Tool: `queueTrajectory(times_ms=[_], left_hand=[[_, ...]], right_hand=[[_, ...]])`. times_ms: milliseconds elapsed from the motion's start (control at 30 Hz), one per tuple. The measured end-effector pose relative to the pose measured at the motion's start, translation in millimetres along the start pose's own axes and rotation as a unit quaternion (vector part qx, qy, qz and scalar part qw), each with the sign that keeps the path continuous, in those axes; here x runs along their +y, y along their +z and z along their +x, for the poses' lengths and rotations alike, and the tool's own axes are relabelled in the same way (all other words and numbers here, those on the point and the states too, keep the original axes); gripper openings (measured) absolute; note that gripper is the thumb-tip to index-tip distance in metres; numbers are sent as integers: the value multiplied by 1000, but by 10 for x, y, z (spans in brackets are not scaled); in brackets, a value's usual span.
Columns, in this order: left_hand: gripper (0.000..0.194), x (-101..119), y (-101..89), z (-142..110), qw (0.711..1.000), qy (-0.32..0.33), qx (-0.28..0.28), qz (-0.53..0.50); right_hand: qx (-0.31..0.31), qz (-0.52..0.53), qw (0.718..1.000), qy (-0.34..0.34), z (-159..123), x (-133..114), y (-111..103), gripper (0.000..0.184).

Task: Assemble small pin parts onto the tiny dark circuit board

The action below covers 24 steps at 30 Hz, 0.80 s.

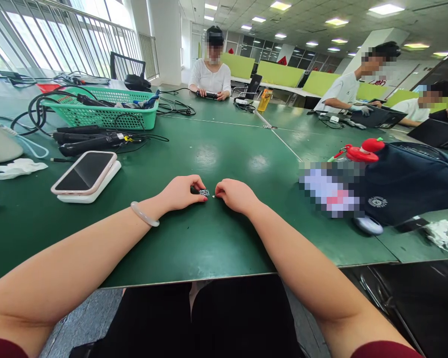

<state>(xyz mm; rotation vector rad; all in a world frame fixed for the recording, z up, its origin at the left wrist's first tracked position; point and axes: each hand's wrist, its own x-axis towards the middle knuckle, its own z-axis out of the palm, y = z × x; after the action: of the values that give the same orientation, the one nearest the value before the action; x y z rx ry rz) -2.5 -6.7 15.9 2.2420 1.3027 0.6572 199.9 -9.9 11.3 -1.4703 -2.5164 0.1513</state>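
My left hand (pixel 184 192), with a pale bangle (pixel 145 215) on its wrist, pinches a small dark circuit board (pixel 204 192) with white markings between thumb and fingers. Just to the right, my right hand (pixel 236 194) is closed in a pinch on a tiny white piece (pixel 214 196), too small to name. A narrow gap parts the two hands. Both are low over the green table (pixel 205 238), near its front edge.
To the left lie a phone (pixel 85 171) on a white box, black cable-like gear (pixel 91 141) and a green basket (pixel 108 112). A dark bag (pixel 414 184) and a mouse (pixel 369 225) are at the right. Across the table sits a person (pixel 211 74); others work at the far right.
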Motion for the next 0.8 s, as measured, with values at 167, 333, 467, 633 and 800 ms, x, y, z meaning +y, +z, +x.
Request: queueTrajectory(times_ms=[167,333,467,633,800], left_hand=[[28,1,3,5,1000,-5,2,-17],[31,-17,16,16,999,-11,-1,-50],[31,-27,32,24,996,-5,-5,-84],[30,-9,33,23,995,-4,-7,-100],[30,-14,25,21,995,-8,-1,-99]], right_hand=[[66,27,997,13,-3,-62,-2,13],[119,78,990,-1,-18,-210,-25,14],[115,73,991,-11,-30,-273,1,15],[114,67,991,-9,-38,-269,8,16],[111,77,991,-5,-45,-275,-17,17]])
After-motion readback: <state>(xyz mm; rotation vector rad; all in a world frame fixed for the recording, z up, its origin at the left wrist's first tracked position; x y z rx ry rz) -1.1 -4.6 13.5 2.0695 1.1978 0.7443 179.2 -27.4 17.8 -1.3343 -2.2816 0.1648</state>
